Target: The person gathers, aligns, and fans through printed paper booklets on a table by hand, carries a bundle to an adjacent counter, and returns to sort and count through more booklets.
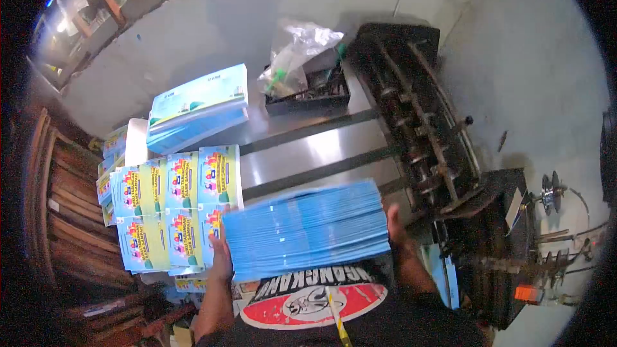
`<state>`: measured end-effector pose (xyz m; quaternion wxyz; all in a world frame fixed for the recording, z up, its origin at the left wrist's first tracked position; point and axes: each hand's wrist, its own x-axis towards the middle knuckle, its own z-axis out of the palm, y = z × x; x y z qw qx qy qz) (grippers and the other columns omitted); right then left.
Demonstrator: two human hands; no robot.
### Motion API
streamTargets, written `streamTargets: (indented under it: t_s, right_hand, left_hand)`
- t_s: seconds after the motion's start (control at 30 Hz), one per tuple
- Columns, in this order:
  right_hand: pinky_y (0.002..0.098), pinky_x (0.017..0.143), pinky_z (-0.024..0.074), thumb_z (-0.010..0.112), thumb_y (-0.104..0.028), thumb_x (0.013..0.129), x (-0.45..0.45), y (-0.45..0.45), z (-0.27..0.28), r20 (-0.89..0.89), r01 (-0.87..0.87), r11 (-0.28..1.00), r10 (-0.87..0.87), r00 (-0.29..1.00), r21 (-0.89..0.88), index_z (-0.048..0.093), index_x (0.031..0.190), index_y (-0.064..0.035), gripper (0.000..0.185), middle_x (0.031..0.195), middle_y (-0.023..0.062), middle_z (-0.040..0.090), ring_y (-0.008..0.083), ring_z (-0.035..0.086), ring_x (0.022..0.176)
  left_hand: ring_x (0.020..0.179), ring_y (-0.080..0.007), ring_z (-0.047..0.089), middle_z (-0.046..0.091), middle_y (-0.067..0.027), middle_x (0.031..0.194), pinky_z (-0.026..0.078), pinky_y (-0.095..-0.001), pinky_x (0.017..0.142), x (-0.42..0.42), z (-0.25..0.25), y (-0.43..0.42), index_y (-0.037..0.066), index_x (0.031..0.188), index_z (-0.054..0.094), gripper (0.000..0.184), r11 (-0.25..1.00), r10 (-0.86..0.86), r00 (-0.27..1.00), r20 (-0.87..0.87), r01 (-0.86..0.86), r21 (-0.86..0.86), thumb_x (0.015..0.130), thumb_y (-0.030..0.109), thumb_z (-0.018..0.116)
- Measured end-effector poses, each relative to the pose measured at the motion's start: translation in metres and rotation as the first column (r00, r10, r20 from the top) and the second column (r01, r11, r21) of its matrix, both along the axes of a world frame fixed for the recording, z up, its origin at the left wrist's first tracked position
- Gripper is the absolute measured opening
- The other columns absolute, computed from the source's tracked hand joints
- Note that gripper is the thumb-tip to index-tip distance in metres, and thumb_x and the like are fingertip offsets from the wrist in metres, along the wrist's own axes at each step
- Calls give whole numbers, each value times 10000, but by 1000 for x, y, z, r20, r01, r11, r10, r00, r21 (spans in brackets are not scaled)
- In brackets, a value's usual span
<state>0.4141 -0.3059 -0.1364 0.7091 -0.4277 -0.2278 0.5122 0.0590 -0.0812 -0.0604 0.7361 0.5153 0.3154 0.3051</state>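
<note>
A thick stack of blue sheets (308, 228) is held up before my chest, its many layered edges facing the camera. My left hand (220, 257) grips its left end, and my right hand (397, 228) grips the right end. Just left of the stack lie printed sheets (151, 218) with yellow and blue cover designs in rows. Behind them, another pile of light blue printed sheets (199, 99) rests at a tilt on the metal table.
A black tray (308, 104) with a clear plastic bag (299, 58) stands at the back. A dark machine with rollers (418, 122) is on the right, beside the metal table (315, 154). Wooden slats (80, 199) line the far left.
</note>
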Motion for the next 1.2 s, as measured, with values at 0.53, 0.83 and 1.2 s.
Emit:
streamTargets:
  t_s: [0.53, 0.83, 1.2]
  right_hand:
    - [401, 1108, 285, 545, -453, 934, -3, 48, 167, 804, 278, 879, 175, 568, -387, 334, 1437, -7, 704, 1453, 207, 383, 343, 357, 1356]
    - [615, 1123, 87, 560, -600, 847, -65, 56, 192, 868, 81, 947, 317, -382, -310, 348, 1421, -22, 842, 1527, 192, 241, 332, 183, 1436]
    - [607, 1121, 155, 738, -486, 699, -45, 60, 202, 796, 75, 890, 437, -418, -449, 259, 1462, -49, 1001, 1542, 184, 191, 339, 164, 1434]
  left_hand:
    - [889, -152, 543, 591, -117, 1012, 440, -297, 790, 29, 21, 35, 21, 962, 578, 300, 999, -43, 995, -90, 40, -35, 940, 302, 474]
    - [725, -136, 560, 613, -64, 812, 462, -274, 682, 49, 19, 49, 9, 937, 605, 325, 988, 111, 994, -12, -112, -107, 936, 311, 485]
    - [677, -163, 584, 636, -113, 752, 475, -309, 635, 46, 5, 55, -18, 814, 628, 364, 986, 51, 998, 22, -47, -157, 901, 302, 477]
